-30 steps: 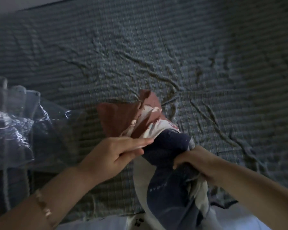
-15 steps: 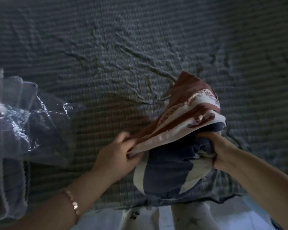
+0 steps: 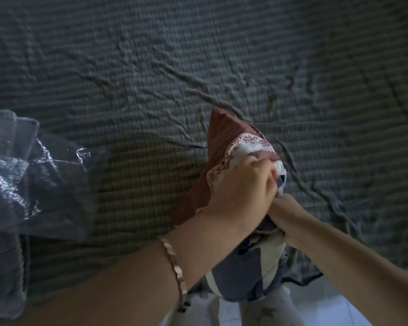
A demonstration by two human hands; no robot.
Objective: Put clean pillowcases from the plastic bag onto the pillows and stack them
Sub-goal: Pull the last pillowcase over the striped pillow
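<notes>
A pillow in a navy-and-cream cover stands on end at the near edge of the bed. A reddish-brown pillowcase with a white floral border sits over its top. My left hand grips the pillowcase's white border from above. My right hand clutches the navy pillow fabric just beneath, touching my left hand. The clear plastic bag with folded blue-grey cloth inside lies at the left on the bed.
The bed is covered by a wrinkled grey-blue checked sheet, which fills most of the view. A strip of light tiled floor and my legs show below the bed's near edge.
My left hand has moved right and over the top of the pillow, and now meets my right hand. The red pillowcase stands more upright. The camera has shifted closer.
</notes>
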